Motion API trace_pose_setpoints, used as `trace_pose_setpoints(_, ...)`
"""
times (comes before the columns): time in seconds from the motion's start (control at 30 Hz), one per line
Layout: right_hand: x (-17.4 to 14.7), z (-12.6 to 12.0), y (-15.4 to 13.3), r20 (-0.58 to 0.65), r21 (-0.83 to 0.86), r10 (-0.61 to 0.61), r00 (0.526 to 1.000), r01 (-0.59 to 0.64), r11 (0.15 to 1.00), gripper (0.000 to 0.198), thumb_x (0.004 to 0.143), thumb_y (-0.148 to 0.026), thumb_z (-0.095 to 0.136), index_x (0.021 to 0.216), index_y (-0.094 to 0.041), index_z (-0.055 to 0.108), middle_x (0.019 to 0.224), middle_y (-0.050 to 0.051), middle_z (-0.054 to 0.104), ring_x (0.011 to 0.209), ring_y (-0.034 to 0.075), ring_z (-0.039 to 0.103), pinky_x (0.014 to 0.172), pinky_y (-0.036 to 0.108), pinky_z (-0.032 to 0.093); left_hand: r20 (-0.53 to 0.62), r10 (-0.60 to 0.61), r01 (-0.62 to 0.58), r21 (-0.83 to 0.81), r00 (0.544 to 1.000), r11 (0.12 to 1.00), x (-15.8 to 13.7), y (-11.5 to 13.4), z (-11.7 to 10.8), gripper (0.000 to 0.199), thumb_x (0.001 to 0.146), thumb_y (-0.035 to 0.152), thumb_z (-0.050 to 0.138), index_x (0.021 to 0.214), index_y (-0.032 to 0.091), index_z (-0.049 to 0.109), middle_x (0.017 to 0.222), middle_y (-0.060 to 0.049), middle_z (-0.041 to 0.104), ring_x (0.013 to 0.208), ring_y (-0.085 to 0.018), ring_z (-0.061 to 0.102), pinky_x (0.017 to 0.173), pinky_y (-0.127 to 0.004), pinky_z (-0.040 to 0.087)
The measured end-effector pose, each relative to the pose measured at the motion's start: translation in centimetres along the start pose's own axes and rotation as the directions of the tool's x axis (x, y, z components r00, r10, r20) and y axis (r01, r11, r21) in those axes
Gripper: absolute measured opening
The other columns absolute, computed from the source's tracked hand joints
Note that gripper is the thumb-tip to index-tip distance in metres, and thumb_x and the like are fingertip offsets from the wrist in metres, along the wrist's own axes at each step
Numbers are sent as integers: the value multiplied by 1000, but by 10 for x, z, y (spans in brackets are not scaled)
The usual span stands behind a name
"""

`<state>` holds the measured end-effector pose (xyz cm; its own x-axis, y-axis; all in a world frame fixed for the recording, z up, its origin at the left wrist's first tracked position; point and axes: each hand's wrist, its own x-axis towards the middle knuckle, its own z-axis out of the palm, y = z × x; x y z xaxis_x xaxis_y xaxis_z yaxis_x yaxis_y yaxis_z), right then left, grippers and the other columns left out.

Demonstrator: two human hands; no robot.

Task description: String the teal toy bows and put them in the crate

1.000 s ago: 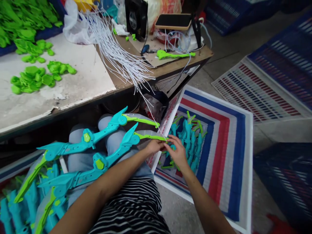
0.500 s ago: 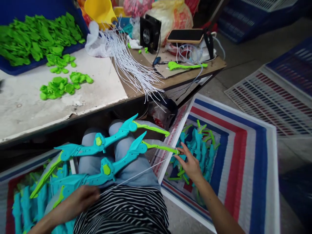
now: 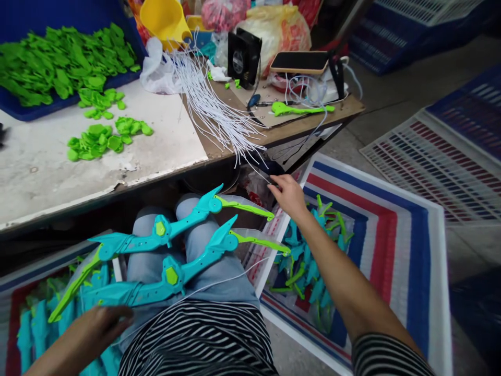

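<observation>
The right hand (image 3: pixel 288 196) was positioned with thumb and fingers slightly parted at a white cord (image 3: pixel 260 173) from the cord bundle (image 3: pixel 225 117) beyond it; a firm grip could not be confirmed. The left hand (image 3: pixel 105 322) was blurred, fingers loosely curled; its hold could not be determined. The near turquoise bow (image 3: pixel 195 261) lay between the hands, the far turquoise bow (image 3: pixel 191 219) just beyond. A loose cord (image 3: pixel 219 283) trailed toward the left hand.
</observation>
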<state>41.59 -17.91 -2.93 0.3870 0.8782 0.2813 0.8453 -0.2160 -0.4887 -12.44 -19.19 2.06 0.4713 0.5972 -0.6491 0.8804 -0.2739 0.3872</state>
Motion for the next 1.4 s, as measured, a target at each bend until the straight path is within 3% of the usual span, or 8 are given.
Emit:
trace_pose_setpoints(0.17,22,11,-11,88,32,27,996,-29,999,15,80,-26,60,78,-20,73,80,6,69,74,20,62,71,33,49,-300,325,-364,-82,897,928,73,112,-21,53,83,51,54,127,23,57,128,-11,58,118,-28,54,99,-39,45)
trace_pose_setpoints(0.37,-45,-26,-5,421,496,146,895,-361,790,33,66,-49,73,75,-18,68,59,1,64,53,15,58,51,27,46,82,442,-418,-208,893,884,98,144,0,37,89,42,49,115,19,63,109,-9,67,100,-23,61,88,-34,48)
trace_pose_setpoints(0.47,-75,-32,-9,355,591,249,901,-423,687,39,64,-55,73,73,-18,65,58,1,63,52,14,59,51,27,48,209,482,-427,-259,851,866,111,154,-8,31,89,39,49,93,17,70,88,-5,70,80,-19,63,74,-27,47)
trace_pose_setpoints(0.7,-90,-15,-21,-37,447,201,979,-164,879,26,79,-45,64,73,-20,66,68,1,68,60,15,61,60,28,50,62,245,-114,-757,968,643,201,229,7,14,82,18,58,91,12,68,77,-5,69,65,-13,61,65,-23,46)
trace_pose_setpoints(0.83,-92,-12,-23,-105,347,63,993,-23,937,18,84,-36,60,74,-21,65,73,2,69,64,15,62,63,28,51,255,229,170,-927,940,333,226,265,32,16,85,9,55,98,10,63,67,-4,65,54,-10,59,57,-22,47)
trace_pose_setpoints(1.03,-94,-8,-19,-60,238,-51,997,64,969,19,88,-35,55,78,-23,66,86,6,70,85,21,65,79,39,53,304,410,256,-952,860,170,239,289,51,9,87,11,54,82,10,61,69,-6,66,60,-11,63,63,-23,50)
trace_pose_setpoints(1.23,-98,-2,-12,69,261,-97,993,76,962,24,90,-40,53,102,-22,65,104,9,68,98,23,64,86,41,53,226,315,59,-885,922,461,239,285,47,22,90,15,47,70,12,56,60,-3,60,54,-10,57,66,-26,48)
trace_pose_setpoints(1.4,-102,4,-5,40,225,-50,998,40,974,43,89,-41,54,128,-22,52,107,9,68,88,21,66,84,38,54,-184,339,-386,-432,923,815,183,199,7,21,87,27,50,68,18,55,66,-2,58,66,-15,55,73,-29,45)
